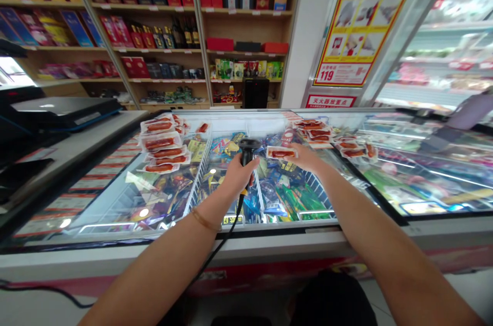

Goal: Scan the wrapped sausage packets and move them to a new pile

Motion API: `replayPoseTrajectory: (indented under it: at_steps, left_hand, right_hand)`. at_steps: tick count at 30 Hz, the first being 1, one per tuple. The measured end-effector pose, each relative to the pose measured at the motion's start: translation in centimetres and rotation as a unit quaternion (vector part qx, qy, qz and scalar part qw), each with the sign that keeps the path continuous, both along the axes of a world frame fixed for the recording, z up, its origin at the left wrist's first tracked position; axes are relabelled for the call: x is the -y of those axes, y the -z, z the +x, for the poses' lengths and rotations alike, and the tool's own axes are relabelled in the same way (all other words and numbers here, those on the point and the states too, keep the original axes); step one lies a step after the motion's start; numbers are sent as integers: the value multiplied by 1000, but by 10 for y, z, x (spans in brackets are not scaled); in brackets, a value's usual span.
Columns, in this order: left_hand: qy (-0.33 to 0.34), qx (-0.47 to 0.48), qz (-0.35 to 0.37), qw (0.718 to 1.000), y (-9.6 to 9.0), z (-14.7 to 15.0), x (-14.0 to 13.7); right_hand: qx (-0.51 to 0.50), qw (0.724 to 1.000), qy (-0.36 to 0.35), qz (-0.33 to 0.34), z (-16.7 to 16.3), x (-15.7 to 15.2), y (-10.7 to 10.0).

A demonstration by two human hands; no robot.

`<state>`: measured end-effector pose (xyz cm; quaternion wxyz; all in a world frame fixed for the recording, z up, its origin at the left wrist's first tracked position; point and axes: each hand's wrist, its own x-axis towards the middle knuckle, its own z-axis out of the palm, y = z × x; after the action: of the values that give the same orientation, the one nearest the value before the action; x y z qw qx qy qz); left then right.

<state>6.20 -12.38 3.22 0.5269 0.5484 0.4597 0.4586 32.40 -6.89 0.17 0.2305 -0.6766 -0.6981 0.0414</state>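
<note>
My left hand is wrapped round the handle of a black barcode scanner, its head pointing away from me and its cable running down past my wrist. My right hand grips the right end of a clear vacuum pack of sausage. This pack is held level, just right of the scanner, above the glass lid of the chest freezer. On the lid's left lie overlapping sausage packs. More sausage packs lie beyond my right hand, and a smaller group sits farther right.
Wire baskets with bagged goods show through the glass. A dark device stands at the left. Behind are shelves of boxed goods, a red-and-yellow poster and a refrigerated display. The scanner's cable hangs over the freezer's front edge.
</note>
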Motion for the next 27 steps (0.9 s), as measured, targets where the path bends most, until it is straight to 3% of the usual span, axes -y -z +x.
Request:
replayPoseTrajectory:
  at_steps: [8, 13, 27]
  left_hand:
    - [27, -9, 23, 999, -1, -3, 2]
    - [70, -11, 44, 996, -6, -5, 7]
    - [69, -55, 48, 995, -10, -3, 12]
  right_hand:
    - [-75, 978, -3, 196, -11, -2, -3]
    - [-87, 960, -20, 267, -14, 2, -10]
    - [-96, 951, -43, 290, -20, 7, -16]
